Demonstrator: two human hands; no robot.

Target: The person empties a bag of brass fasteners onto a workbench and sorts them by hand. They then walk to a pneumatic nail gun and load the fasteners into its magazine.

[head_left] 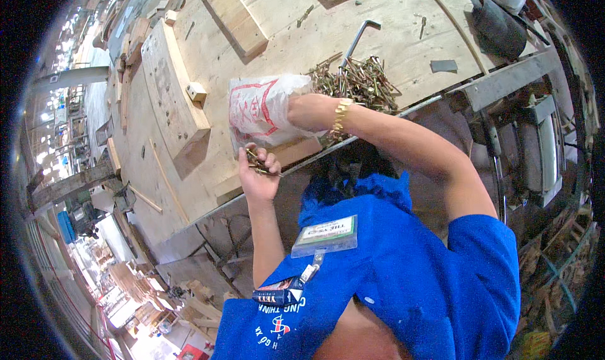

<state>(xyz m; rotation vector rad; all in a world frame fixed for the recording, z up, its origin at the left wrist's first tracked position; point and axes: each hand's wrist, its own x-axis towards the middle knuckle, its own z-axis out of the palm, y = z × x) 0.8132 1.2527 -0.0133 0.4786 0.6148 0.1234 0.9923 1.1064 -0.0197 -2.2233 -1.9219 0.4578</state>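
At the near edge of the plywood bench (265, 51), the right hand (302, 111) is pushed wrist-deep into a white plastic bag (261, 108) with red print, so whether it is open or closed cannot be told. Just below the bag, the left hand (257, 171) is curled around a small bunch of brass-coloured screws (258, 163). A loose pile of screws (356, 80) lies on the bench just beyond the right wrist, an angled metal key (359, 35) beside it.
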